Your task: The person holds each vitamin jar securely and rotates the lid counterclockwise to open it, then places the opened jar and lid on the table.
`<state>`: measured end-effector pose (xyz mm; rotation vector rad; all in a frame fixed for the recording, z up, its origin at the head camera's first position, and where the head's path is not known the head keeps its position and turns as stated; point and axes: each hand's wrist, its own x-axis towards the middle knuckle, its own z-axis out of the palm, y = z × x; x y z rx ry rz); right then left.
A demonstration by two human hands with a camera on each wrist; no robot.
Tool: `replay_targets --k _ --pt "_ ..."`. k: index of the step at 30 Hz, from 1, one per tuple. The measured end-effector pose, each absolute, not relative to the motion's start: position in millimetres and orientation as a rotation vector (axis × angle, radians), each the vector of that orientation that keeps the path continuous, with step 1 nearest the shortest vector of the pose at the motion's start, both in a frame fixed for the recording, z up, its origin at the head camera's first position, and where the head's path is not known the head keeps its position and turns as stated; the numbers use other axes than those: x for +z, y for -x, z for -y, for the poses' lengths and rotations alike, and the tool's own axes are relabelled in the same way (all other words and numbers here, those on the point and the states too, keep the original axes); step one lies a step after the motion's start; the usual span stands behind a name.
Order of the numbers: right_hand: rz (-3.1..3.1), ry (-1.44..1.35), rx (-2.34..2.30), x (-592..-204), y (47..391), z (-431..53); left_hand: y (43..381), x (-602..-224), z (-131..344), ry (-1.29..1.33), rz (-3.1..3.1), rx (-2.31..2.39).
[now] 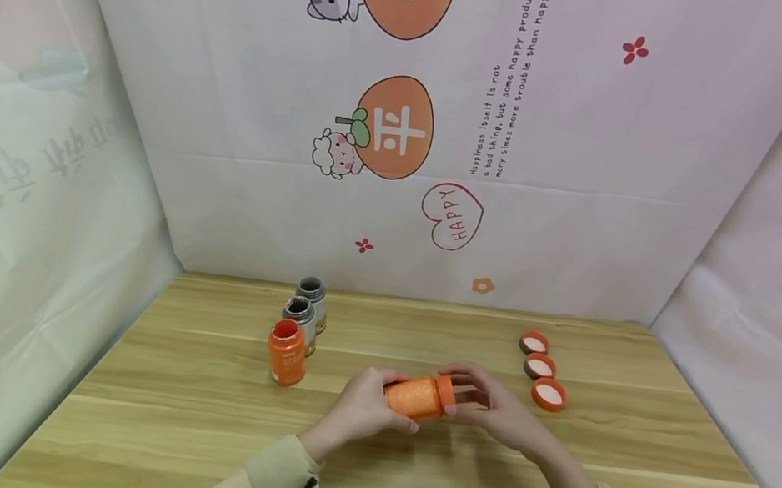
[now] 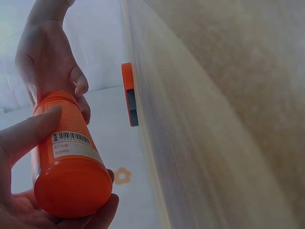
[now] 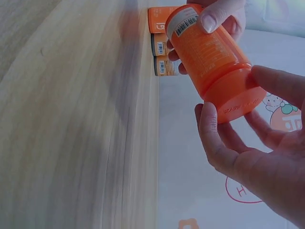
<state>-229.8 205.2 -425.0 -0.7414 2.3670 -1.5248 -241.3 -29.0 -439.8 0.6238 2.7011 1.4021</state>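
An orange plastic bottle (image 1: 412, 397) is held tilted on its side above the table, its orange screw lid (image 3: 234, 99) pointing right. My left hand (image 1: 367, 406) grips the bottle's body near its base, thumb along the label with the barcode (image 2: 71, 137). At the other end, my right hand (image 1: 504, 415) has its thumb and fingertips spread around the lid's rim, with the palm clear of the lid's top. In the left wrist view, the bottle's round base (image 2: 72, 188) faces the camera and the lid is mostly hidden behind the right fingers.
Left on the wooden table (image 1: 199, 409) stand an uncapped orange bottle (image 1: 287, 355) and two uncapped grey-necked bottles (image 1: 301, 315), (image 1: 314, 293) in a row. Several orange-rimmed lids (image 1: 548, 394) lie inside-up at the right. White printed cloth (image 1: 550, 243) walls the back and sides.
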Motion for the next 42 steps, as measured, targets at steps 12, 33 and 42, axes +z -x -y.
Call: replay_targets --k 12,33,42 --pt "-2.288 0.910 -1.625 -431.9 234.7 -211.8 240.4 -441.4 28.9 -0.624 -2.674 1.413" --pt "-2.485 0.624 -1.578 -426.1 230.9 -203.2 241.3 -442.5 27.6 -0.645 -2.689 1.403" --pt "-2.379 0.314 -1.617 -417.5 227.9 -196.8 238.9 -438.9 26.0 -0.660 -2.734 1.341"
